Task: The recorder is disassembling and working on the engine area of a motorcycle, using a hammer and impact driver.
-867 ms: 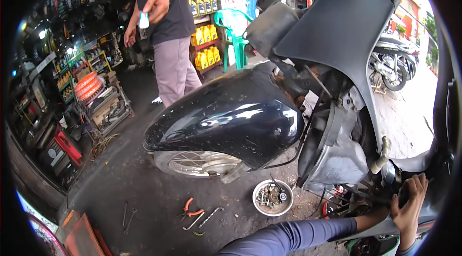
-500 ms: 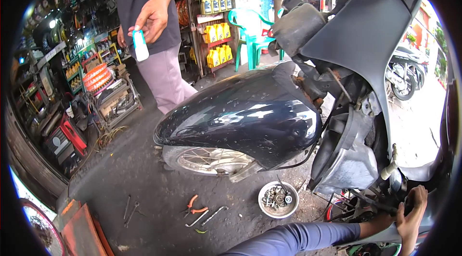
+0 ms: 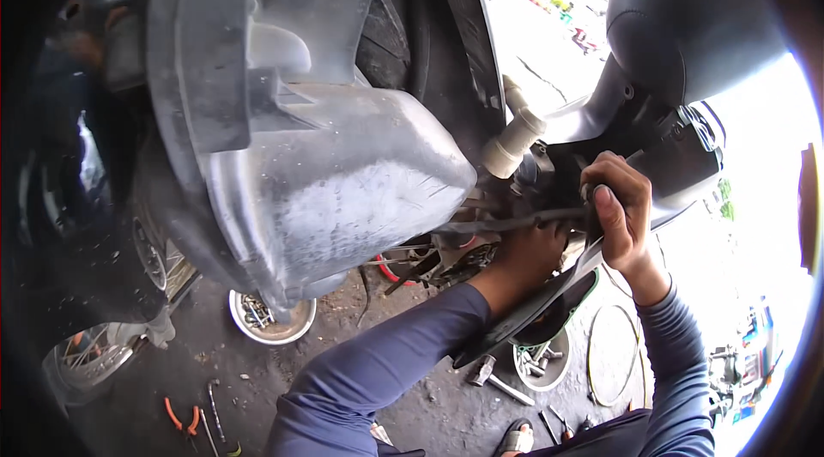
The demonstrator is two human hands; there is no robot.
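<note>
My right hand [image 3: 622,217] is closed, its fingers curled around the upper end of a black plastic panel [image 3: 528,307] on the motorcycle's side. Behind the panel's top edge, my left hand [image 3: 536,253] reaches into the frame under a dark bar; its fingers are hidden. Above and left of both hands stands the scuffed grey-black front plastic shield [image 3: 343,174]. A beige pipe-like piece [image 3: 513,144] sticks out just above my hands. Farther right is the black seat [image 3: 687,28].
On the ground lie a bowl of small metal parts [image 3: 273,324], a second bowl [image 3: 542,363], a hammer [image 3: 493,375], orange-handled pliers [image 3: 180,423] and a wire loop [image 3: 614,354]. A sandalled foot [image 3: 517,438] shows at the lower edge.
My view has swung right and closer to the motorcycle's middle. The other person holding a small white and blue bottle is out of view. Both my forearms now show clearly.
</note>
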